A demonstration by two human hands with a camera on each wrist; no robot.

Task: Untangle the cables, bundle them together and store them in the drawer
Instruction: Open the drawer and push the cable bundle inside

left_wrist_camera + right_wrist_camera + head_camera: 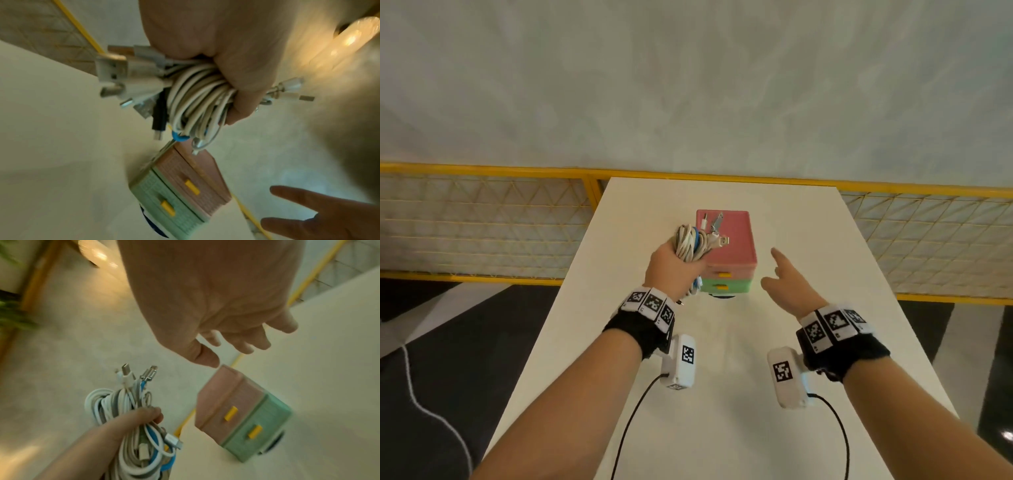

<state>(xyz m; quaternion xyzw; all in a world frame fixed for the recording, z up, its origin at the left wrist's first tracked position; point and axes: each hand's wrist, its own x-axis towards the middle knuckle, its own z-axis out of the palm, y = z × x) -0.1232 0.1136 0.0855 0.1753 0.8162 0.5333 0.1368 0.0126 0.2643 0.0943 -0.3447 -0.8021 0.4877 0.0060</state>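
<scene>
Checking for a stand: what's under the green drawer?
A dark, round-edged object pokes out beneath the green drawer on the white table. The drawer unit covers most of it, so what it is cannot be told.

bright even head view | wrist views warm, blurred | edges warped

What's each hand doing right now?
Left hand: closed around the cable bundle.
Right hand: open, holding nothing.

Drawer unit [727, 253]: set mid-table [808, 342].
Cable bundle [690, 245]: held left of it, raised.
Right hand [787, 284]: found right of it.
</scene>
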